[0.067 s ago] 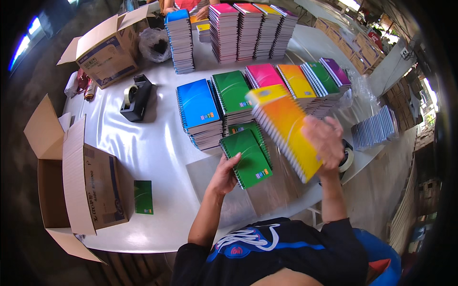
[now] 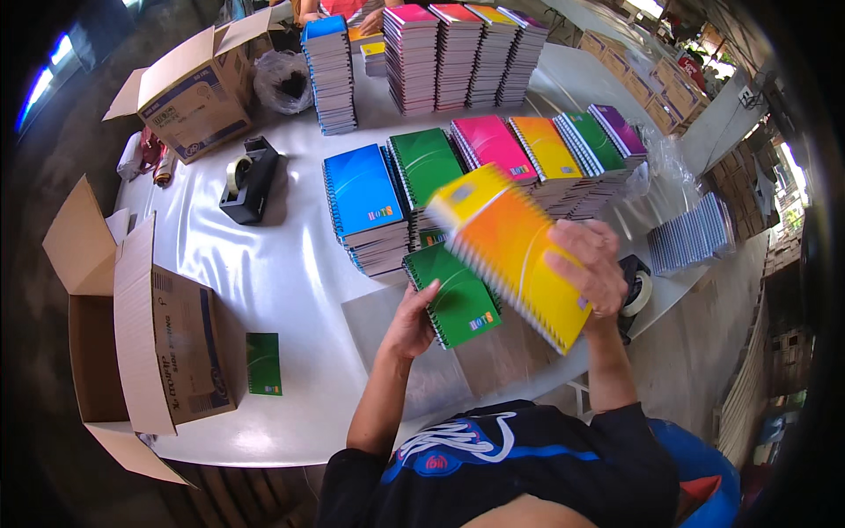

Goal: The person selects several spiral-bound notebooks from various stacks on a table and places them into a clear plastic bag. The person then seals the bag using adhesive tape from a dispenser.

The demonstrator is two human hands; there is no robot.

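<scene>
We note right hand (image 2: 588, 264) clamped on yellow notebook (image 2: 510, 251), tilted, spine far-left, above green notebook (image 2: 453, 297); left hand (image 2: 412, 324) grips green's near-left edge on desk (image 2: 264, 264).

left side: bare table (image 2: 282, 264) between box (image 2: 167, 343) and blue stack (image 2: 365, 207), open to a hand
far side: tape dispenser (image 2: 249, 179), tall stacks (image 2: 458, 53) block
right: orange notebook (image 2: 515, 251) tilted over green notebook (image 2: 453, 295), covering it
</scene>
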